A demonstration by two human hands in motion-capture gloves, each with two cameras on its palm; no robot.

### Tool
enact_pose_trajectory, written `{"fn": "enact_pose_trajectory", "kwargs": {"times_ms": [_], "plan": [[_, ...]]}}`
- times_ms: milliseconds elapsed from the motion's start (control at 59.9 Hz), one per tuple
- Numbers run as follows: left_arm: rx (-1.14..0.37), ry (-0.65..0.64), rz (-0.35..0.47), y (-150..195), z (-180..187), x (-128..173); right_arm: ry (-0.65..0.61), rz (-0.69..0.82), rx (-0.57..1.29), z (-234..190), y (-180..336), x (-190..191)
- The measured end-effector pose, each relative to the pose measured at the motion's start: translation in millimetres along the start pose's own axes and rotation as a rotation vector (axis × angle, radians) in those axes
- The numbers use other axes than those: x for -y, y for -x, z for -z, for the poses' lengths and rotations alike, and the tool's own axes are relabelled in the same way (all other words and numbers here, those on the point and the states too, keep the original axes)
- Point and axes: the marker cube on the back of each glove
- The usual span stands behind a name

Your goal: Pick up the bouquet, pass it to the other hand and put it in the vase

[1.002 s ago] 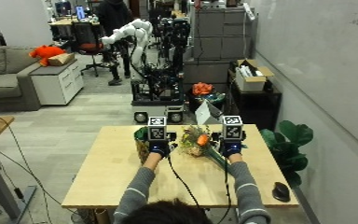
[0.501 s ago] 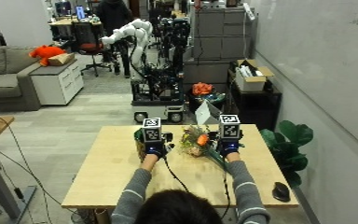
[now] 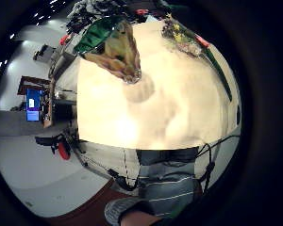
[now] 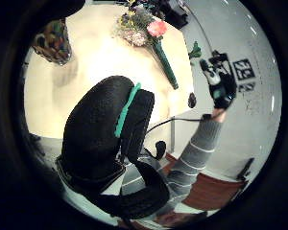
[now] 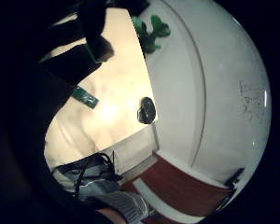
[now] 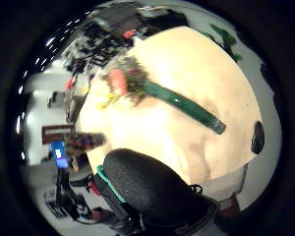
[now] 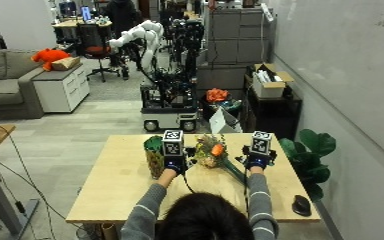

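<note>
The bouquet (image 7: 212, 153), with an orange flower and a green wrapped stem, lies flat on the wooden table (image 7: 119, 190) between my hands. In the right thumb side palm view the bouquet (image 6: 137, 86) rests on the tabletop with nothing holding it. The patterned vase (image 7: 154, 159) with a green rim stands upright just left of my left hand (image 7: 172, 164). My right hand (image 7: 258, 161) hovers to the right of the stem. Both hands hold nothing and their fingers are relaxed. The left thumb side palm view shows the vase (image 4: 53, 40), the bouquet (image 4: 145, 29) and the raised right hand (image 4: 220, 88).
A black mouse (image 7: 301, 205) lies near the table's front right corner. A potted plant (image 7: 310, 150) stands beside the table's right edge. A robot cart (image 7: 169, 107) is parked beyond the far edge. Bare tabletop stretches left of the vase.
Both hands have shifted slightly towards me. The bouquet and vase have not moved.
</note>
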Motion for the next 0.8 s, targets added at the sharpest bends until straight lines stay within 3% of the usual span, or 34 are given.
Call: {"fn": "enact_pose_trajectory", "kwargs": {"times_ms": [83,267,301,367,468,501,568,601,668,751,802], "plan": [[0.004,0.009,-0.016,-1.5,-7.4,1.9,-0.001,0.067,0.122,-49.1,2.0,26.1],[0.020,0.055,-0.010,-3.0,-14.2,-1.7,0.089,0.088,0.101,-137.9,4.2,43.4],[0.065,0.069,0.027,-0.2,-15.8,-0.9,0.116,0.084,0.098,-145.6,4.7,39.8],[0.271,0.155,0.231,13.3,-1.3,-27.4,0.086,0.005,0.093,-151.2,2.8,39.2],[0.344,0.168,0.326,20.0,2.3,-33.8,0.017,0.035,0.134,-146.7,5.0,42.8],[0.298,0.179,0.278,17.6,-6.1,-23.4,-0.017,0.061,0.144,-142.8,6.3,44.6],[0.081,0.080,0.050,4.0,-24.5,5.4,-0.031,0.117,0.138,-136.6,9.4,41.3],[0.048,0.058,0.010,1.2,-22.3,3.4,-0.028,0.115,0.112,-134.6,9.7,41.2],[0.073,0.059,0.033,5.6,-20.1,0.4,-0.017,0.117,0.047,-131.2,10.9,42.6],[0.236,0.067,0.221,20.3,-1.5,-23.7,-0.008,0.106,0.008,-122.8,13.8,35.4],[0.161,0.027,0.148,13.4,7.1,-31.2,0.163,-0.083,-0.079,-124.1,4.1,19.3]]}}
